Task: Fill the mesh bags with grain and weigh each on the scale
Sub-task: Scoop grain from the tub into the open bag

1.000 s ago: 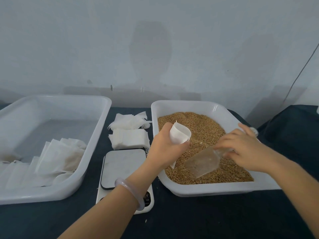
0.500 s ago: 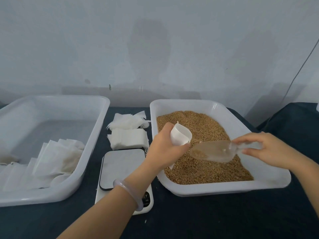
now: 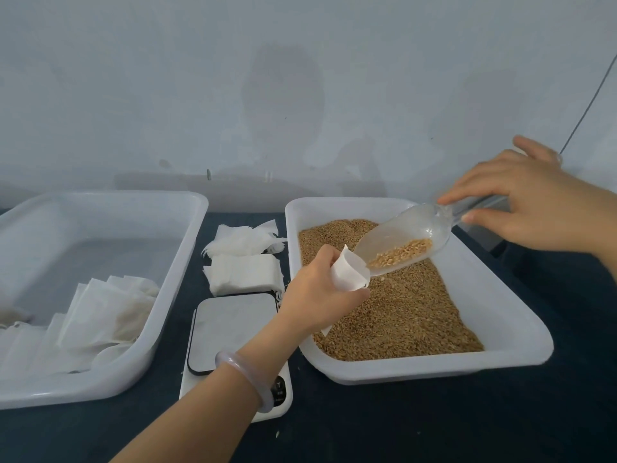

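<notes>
My left hand (image 3: 315, 292) grips a white mesh bag (image 3: 350, 272) with its mouth held open, over the left side of the white grain tray (image 3: 507, 315). My right hand (image 3: 534, 208) holds the handle of a clear plastic scoop (image 3: 407, 242), tilted down to the left. Its lip touches the bag's mouth. A small heap of brown grain (image 3: 400, 255) lies in the scoop. The tray holds a bed of grain (image 3: 400, 309). The white scale (image 3: 233, 332) with a grey platform stands left of the tray, partly under my left forearm, with nothing on it.
A large translucent tub (image 3: 180, 272) at the left holds several filled white bags (image 3: 100, 315). A stack of empty mesh bags (image 3: 243, 262) lies behind the scale. Dark cloth covers the table. A cable runs down the wall at the far right.
My right hand lifted the scoop out of the grain, raised it and tipped it toward the bag's mouth. My left hand kept the bag nearly still.
</notes>
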A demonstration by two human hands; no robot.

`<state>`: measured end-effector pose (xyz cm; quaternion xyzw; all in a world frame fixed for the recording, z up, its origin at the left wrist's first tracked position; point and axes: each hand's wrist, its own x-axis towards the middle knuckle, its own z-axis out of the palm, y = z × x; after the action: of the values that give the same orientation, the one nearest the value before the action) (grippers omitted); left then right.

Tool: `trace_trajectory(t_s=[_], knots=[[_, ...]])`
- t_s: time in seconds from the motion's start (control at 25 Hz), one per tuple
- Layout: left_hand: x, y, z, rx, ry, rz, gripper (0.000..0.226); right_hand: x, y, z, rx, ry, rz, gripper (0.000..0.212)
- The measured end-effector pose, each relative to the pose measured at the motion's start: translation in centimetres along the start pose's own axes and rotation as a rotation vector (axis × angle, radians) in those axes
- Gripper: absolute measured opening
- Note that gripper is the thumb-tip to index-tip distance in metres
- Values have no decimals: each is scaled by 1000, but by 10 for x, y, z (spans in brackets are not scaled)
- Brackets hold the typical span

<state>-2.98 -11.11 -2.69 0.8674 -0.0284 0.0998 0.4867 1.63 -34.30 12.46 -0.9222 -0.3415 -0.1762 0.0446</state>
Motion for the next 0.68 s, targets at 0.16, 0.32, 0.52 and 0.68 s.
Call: trace_trajectory(t_s=[0.16, 0.32, 0.52, 0.68], knots=[[2, 1, 1, 17, 9, -14, 41, 9, -14, -3, -141, -3, -55, 31], [6, 2, 2, 26, 6, -44, 38, 11, -22, -4, -184, 3, -96, 30], [6, 1, 2, 52, 2, -42, 35, 12, -10, 6, -113, -19, -60, 32], [4, -1, 1, -43, 34, -46, 31, -9, 17, 28, 302, -118, 119, 39]])
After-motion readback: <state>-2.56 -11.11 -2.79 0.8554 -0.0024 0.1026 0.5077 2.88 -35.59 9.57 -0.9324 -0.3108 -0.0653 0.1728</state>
